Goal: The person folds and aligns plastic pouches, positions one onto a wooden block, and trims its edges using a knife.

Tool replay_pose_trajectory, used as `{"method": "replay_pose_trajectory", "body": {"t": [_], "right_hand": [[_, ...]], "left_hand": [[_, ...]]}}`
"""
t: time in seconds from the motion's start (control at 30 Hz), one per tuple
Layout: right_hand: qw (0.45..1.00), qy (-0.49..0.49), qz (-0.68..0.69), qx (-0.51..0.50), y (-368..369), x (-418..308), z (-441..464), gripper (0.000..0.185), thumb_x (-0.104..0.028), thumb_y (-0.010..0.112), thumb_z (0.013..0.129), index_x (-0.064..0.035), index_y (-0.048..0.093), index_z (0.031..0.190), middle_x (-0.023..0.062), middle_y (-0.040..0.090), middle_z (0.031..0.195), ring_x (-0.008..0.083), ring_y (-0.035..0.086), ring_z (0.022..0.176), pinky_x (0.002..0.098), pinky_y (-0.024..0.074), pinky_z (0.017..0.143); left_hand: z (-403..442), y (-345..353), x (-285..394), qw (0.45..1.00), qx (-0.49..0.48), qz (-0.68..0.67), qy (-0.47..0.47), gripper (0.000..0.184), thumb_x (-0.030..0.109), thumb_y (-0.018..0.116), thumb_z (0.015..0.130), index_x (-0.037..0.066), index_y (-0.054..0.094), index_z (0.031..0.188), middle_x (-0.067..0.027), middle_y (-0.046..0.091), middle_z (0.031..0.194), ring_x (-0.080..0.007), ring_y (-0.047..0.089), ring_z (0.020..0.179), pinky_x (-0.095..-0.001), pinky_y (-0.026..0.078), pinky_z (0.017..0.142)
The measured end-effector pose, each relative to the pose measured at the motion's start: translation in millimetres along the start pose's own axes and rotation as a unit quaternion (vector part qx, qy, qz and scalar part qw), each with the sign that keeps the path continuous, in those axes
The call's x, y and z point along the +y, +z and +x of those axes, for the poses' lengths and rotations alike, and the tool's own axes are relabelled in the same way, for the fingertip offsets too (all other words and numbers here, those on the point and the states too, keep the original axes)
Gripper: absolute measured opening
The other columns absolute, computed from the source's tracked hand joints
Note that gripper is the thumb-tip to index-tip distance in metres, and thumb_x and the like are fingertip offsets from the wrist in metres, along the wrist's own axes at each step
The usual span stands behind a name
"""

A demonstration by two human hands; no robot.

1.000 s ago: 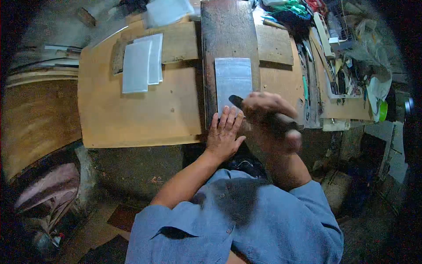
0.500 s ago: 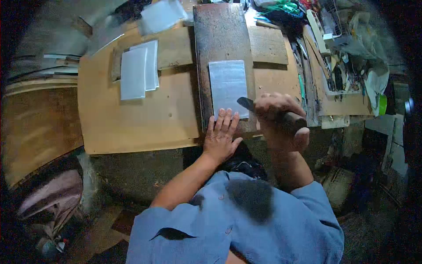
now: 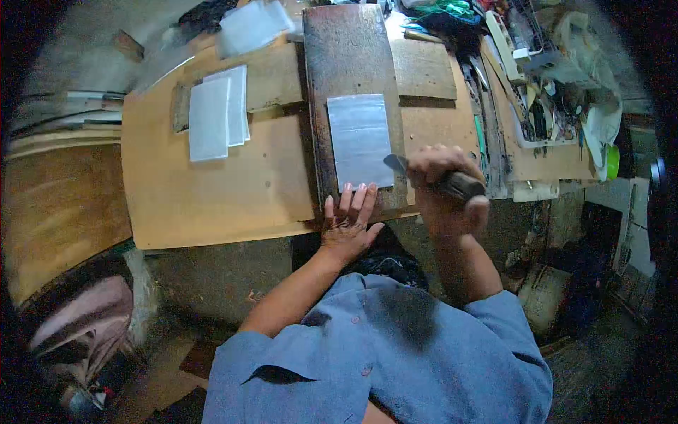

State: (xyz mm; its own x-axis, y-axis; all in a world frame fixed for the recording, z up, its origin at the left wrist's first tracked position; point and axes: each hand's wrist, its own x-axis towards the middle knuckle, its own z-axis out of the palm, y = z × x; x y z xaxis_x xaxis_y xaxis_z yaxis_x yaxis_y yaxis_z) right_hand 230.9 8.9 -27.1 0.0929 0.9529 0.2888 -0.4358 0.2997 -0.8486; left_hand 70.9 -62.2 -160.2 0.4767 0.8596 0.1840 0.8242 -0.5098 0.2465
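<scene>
A pale rectangular sheet (image 3: 359, 138) lies on a dark wooden board (image 3: 349, 53) that runs away from me over the table. My left hand (image 3: 349, 221) rests at the board's near end, fingers apart, with fingertips on the sheet's near edge. Just right of the sheet, my right hand (image 3: 448, 180) is closed round the thick dark handle of a knife (image 3: 397, 164). The short dark blade points left, close to the sheet's lower right edge. Whether the blade touches the sheet I cannot tell.
Several pale sheets (image 3: 210, 120) overlap on a wooden plank (image 3: 275, 74) at the left of the table (image 3: 212, 205). More pale sheets (image 3: 253, 28) lie at the back. On the right are tools in a white tray (image 3: 547, 141), a green roll (image 3: 612, 162) and plastic bags.
My left hand has slid back toward me, so more of the sheet shows. The knife has turned slightly in my right hand. The view has shifted a little.
</scene>
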Motion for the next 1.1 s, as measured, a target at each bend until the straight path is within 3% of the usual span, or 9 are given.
{"method": "replay_pose_trajectory", "body": {"t": [0.2, 0.3, 0.47, 0.53, 0.57, 0.67, 0.73, 0.8, 1.1], "right_hand": [[0.998, 0.02, 0.067, -0.01, 33, 11, -10, 0.068, -0.068, 0.053, 0.075, -0.0003, 0.051, 0.085, 0.0072, 0.044, 0.072, 0.0211, 0.042, 0.069, 0.0361, 0.0353, 0.066], [0.99, -0.033, 0.096, -0.1, 42, 11, -4, 0.068, -0.065, 0.055, 0.076, 0.0018, 0.053, 0.089, 0.0106, 0.049, 0.075, 0.0222, 0.045, 0.07, 0.0366, 0.0366, 0.068], [0.992, 0.052, 0.052, -0.098, 30, 37, -3, 0.067, -0.062, 0.059, 0.075, 0.0, 0.056, 0.099, 0.0104, 0.051, 0.086, 0.0216, 0.046, 0.075, 0.0369, 0.0388, 0.073], [0.993, 0.027, 0.11, 0.024, 38, 36, -9, 0.064, -0.061, 0.059, 0.075, -0.0008, 0.056, 0.097, 0.0094, 0.05, 0.085, 0.0214, 0.044, 0.075, 0.0372, 0.0384, 0.072], [0.982, 0.013, 0.19, -0.016, 35, 30, -7, 0.064, -0.061, 0.06, 0.074, 0.0006, 0.056, 0.094, 0.0092, 0.048, 0.08, 0.0215, 0.043, 0.073, 0.0376, 0.0384, 0.071], [0.995, 0.038, 0.045, -0.079, 27, 17, -7, 0.065, -0.062, 0.06, 0.074, 0.0004, 0.055, 0.091, 0.0087, 0.047, 0.077, 0.0216, 0.042, 0.071, 0.0373, 0.0379, 0.07], [0.993, 0.036, 0.038, -0.105, 20, 22, -4, 0.066, -0.061, 0.06, 0.074, 0.0022, 0.054, 0.091, 0.0089, 0.047, 0.077, 0.0219, 0.041, 0.07, 0.0366, 0.0375, 0.07], [0.995, 0.04, 0.094, 0.01, 26, 19, -3, 0.068, -0.06, 0.06, 0.074, 0.0044, 0.055, 0.092, 0.0098, 0.049, 0.079, 0.0227, 0.043, 0.072, 0.0369, 0.0374, 0.069], [0.998, 0.026, 0.059, -0.008, 3, 9, -6, 0.065, -0.058, 0.059, 0.075, 0.0042, 0.055, 0.093, 0.0113, 0.049, 0.081, 0.025, 0.047, 0.078, 0.0387, 0.039, 0.072]], "left_hand": [[-7, 10, -4, 0.999, -0.005, 0.034, 0.006, 0.075, 0.055, 0.063, 0.071, 0.015, 0.042, 0.132, -0.0053, 0.036, 0.133, -0.0266, 0.024, 0.132, -0.0521, 0.014, 0.106], [-11, 15, -3, 0.998, -0.023, 0.049, 0.012, 0.069, 0.055, 0.062, 0.072, 0.015, 0.047, 0.126, -0.0063, 0.037, 0.131, -0.0269, 0.024, 0.133, -0.0526, 0.014, 0.106], [-7, 8, -5, 0.999, -0.036, 0.0, 0.001, 0.074, 0.056, 0.063, 0.071, 0.014, 0.045, 0.13, -0.0058, 0.036, 0.135, -0.0268, 0.023, 0.133, -0.0521, 0.014, 0.106], [-4, 3, -3, 1.0, -0.02, 0.012, 0.003, 0.076, 0.056, 0.063, 0.071, 0.015, 0.043, 0.132, -0.0058, 0.035, 0.136, -0.0267, 0.024, 0.133, -0.0519, 0.014, 0.106], [-3, 3, -4, 1.0, -0.014, 0.023, 0.002, 0.079, 0.056, 0.063, 0.07, 0.015, 0.041, 0.134, -0.0056, 0.034, 0.137, -0.0264, 0.024, 0.133, -0.0516, 0.014, 0.106], [-8, 9, -4, 1.0, -0.008, 0.022, -0.003, 0.083, 0.057, 0.064, 0.07, 0.016, 0.037, 0.137, -0.0055, 0.033, 0.138, -0.0259, 0.024, 0.133, -0.0512, 0.013, 0.106], [-4, 8, -2, 1.0, 0.001, 0.013, -0.005, 0.085, 0.057, 0.064, 0.07, 0.017, 0.035, 0.139, -0.0056, 0.033, 0.138, -0.0257, 0.024, 0.133, -0.0511, 0.013, 0.106], [-3, 4, -2, 1.0, -0.014, 0.02, -0.007, 0.086, 0.057, 0.064, 0.07, 0.017, 0.033, 0.14, -0.0046, 0.031, 0.138, -0.0256, 0.024, 0.132, -0.0506, 0.014, 0.106], [-1, 2, -2, 1.0, -0.002, 0.003, -0.002, 0.083, 0.054, 0.064, 0.071, 0.015, 0.036, 0.139, -0.0059, 0.035, 0.139, -0.0278, 0.026, 0.131, -0.0524, 0.014, 0.106]]}}
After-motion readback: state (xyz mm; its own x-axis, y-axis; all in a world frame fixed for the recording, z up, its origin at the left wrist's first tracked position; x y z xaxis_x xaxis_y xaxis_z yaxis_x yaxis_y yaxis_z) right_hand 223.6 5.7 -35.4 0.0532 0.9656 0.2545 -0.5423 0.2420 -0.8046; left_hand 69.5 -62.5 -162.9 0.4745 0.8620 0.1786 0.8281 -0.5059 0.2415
